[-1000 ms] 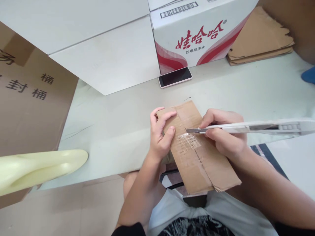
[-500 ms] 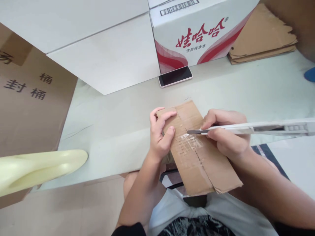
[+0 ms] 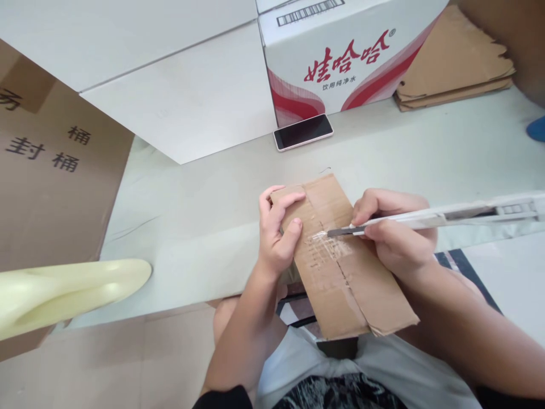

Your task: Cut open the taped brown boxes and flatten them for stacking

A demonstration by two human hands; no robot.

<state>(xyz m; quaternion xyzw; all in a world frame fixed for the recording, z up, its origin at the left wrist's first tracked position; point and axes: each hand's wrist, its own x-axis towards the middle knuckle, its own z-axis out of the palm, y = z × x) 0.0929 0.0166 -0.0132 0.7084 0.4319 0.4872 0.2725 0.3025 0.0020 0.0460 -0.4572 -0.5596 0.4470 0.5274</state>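
A small flat cardboard box (image 3: pixel 340 272) is tilted above my lap at the table's near edge. A seam runs down its face, and near its middle clear tape is scratched and torn. My left hand (image 3: pixel 279 233) clasps its upper left edge, the thumb and a finger resting on the face. In my right hand (image 3: pixel 395 227) is a long white utility knife (image 3: pixel 434 217), pinched near the blade end. Its grey blade points left, with the tip at the scratched tape; whether it cuts in cannot be told. The handle's far end runs to the right edge of view.
Behind the box, a phone (image 3: pixel 303 132) lies against a white-and-red carton (image 3: pixel 332 74). Folded cardboard (image 3: pixel 453 62) sits at the back right. A large brown carton (image 3: pixel 51 170) and a pale yellow curved object (image 3: pixel 76 289) occupy the left. Greenish cloth (image 3: pixel 204 210) covers the table.
My right hand and the knife have shifted slightly right, and the knife has tilted, its handle end a little higher. My left hand and the box look almost unmoved.
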